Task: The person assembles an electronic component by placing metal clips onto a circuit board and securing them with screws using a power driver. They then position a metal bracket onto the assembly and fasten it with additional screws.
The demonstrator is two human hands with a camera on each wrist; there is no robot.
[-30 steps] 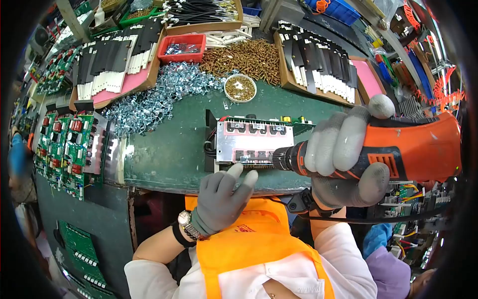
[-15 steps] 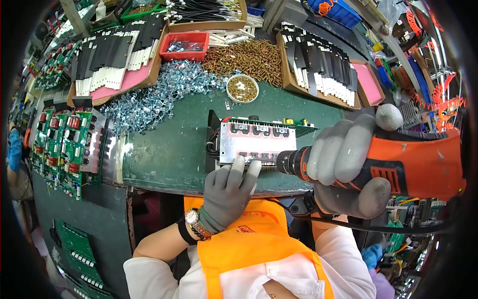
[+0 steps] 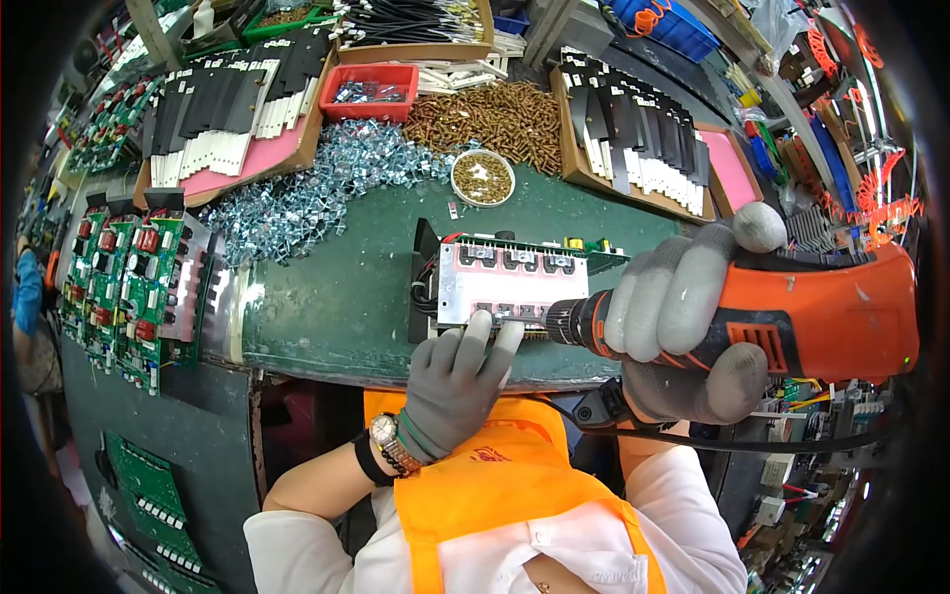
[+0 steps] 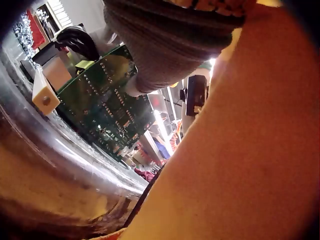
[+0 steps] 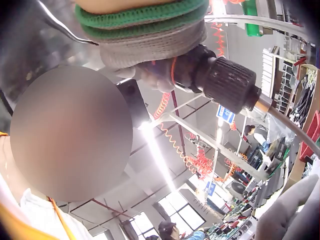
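A green circuit board (image 3: 602,259) with a bare metal plate (image 3: 515,272) on top sits on the bench. Black components line the plate in two rows. My gloved right hand (image 3: 683,307) grips an orange and black power drill (image 3: 821,312). The drill's black chuck (image 5: 230,82) and long bit (image 5: 290,125) show in the right wrist view; in the head view the chuck overlaps the plate's near right corner. With my gloved left hand (image 3: 457,371) I hold the board's near edge, two fingertips on the plate and a glove tip against the board's face in the left wrist view.
Behind the board stand a round tub of small screws (image 3: 482,178), piled metal clips (image 3: 287,203), brass-coloured fasteners (image 3: 495,124) and a red bin (image 3: 368,94). Boxes of black-and-white strips (image 3: 633,129) flank them. Finished-looking boards (image 3: 129,277) stand at the left.
My left hand has moved up and right, from just in front of the board onto the plate's near edge. The drill has shifted slightly and stays over the plate's right corner.
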